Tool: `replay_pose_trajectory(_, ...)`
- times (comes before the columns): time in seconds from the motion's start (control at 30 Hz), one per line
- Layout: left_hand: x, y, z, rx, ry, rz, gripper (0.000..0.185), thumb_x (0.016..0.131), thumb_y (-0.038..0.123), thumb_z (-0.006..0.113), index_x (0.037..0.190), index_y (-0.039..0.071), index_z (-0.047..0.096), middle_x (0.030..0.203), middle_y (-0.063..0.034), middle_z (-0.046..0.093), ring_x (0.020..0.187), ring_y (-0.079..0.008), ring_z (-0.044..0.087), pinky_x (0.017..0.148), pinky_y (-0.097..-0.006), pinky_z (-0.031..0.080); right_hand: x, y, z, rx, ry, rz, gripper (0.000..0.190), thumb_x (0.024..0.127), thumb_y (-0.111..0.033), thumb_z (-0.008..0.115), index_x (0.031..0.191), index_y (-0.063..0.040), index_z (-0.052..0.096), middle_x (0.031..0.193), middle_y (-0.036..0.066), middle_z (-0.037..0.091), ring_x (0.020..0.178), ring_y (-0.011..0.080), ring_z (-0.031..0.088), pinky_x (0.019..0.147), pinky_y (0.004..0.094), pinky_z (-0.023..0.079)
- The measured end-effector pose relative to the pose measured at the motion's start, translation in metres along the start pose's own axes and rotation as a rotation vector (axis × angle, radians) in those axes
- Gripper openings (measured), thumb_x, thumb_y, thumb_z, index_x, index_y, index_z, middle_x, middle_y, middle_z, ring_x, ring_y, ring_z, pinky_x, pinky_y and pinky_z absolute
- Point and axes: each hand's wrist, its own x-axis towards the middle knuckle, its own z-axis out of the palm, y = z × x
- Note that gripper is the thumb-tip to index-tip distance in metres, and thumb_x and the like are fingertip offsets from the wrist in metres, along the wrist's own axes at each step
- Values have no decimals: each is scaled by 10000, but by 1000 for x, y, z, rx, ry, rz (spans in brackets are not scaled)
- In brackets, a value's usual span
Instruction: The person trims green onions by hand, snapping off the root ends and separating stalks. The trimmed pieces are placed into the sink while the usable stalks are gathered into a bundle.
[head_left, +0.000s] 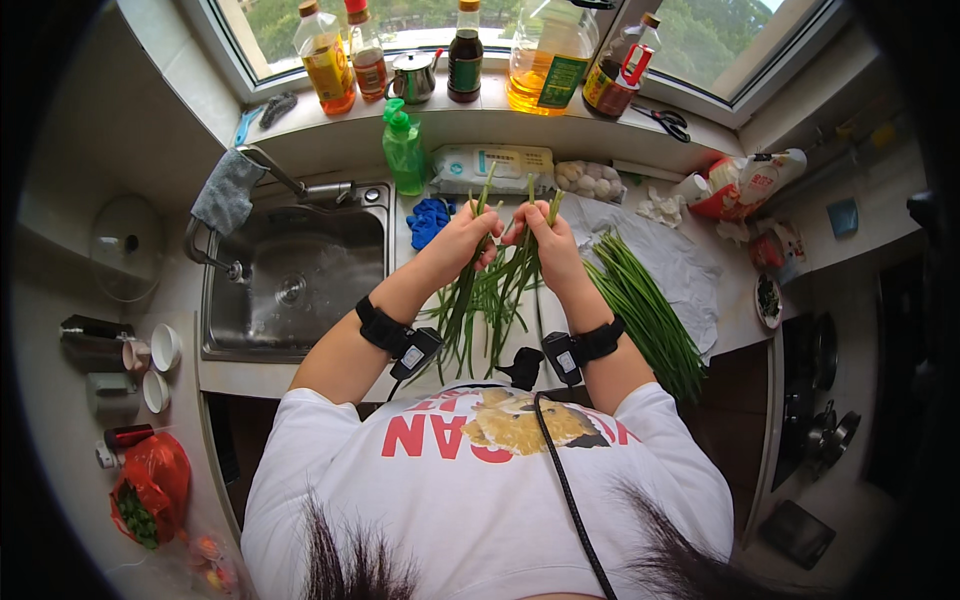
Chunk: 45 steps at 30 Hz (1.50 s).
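My left hand (478, 234) is closed around a small bunch of garlic chives (459, 300). Their stem ends poke up past the fingers and the leaves hang toward my body. Close beside it, my right hand (546, 238) grips a second bunch of chives (517, 281) in the same way, with the fingertips of both hands almost meeting. Loose chives (484, 300) lie scattered on the counter below the hands. A large pile of chives (645, 307) rests by my right forearm, partly on a crumpled white plastic bag (686, 281).
Left of my hands is a stainless steel sink (296, 259) with a grey cloth (229, 191) over its tap. Behind stand a green pump bottle (403, 150), a wipes pack (491, 166) and a bag of garlic (591, 181). A blue cloth (429, 223) lies near my left hand.
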Motion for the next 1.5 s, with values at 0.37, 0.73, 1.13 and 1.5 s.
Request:
replay_pose_trajectory(0.37,-3,-12,-4,168,253,157,233,915,290,528,944,61,561,845,-22,579,683,-109,549,602,-230,450,-7,-12,1,-97,133,2,165,876,-204,604,853,-50,550,597,-46,444,433,34,376,405,194,327)
replay_pose_trajectory(0.73,-14,5,14,357,189,69,195,807,217,674,916,67,612,725,56,540,592,-28,432,519,-186,329,-11,-14,3,-119,173,35,198,843,-223,651,867,-36,591,558,-41,458,406,40,373,377,191,296)
replay_pose_trajectory(1.13,-13,-9,0,458,213,142,141,811,140,659,888,32,610,772,15,592,677,-56,513,573,-205,397,-15,-8,1,-554,95,-46,176,825,-169,635,797,1,601,637,-20,533,599,61,446,543,235,369)
replay_pose_trajectory(1.5,-17,-7,-12,293,256,16,198,831,228,637,930,68,579,802,5,607,564,-38,443,490,-193,328,0,19,-12,-665,87,-156,192,846,-179,619,952,-20,630,635,-72,470,564,40,381,501,213,323)
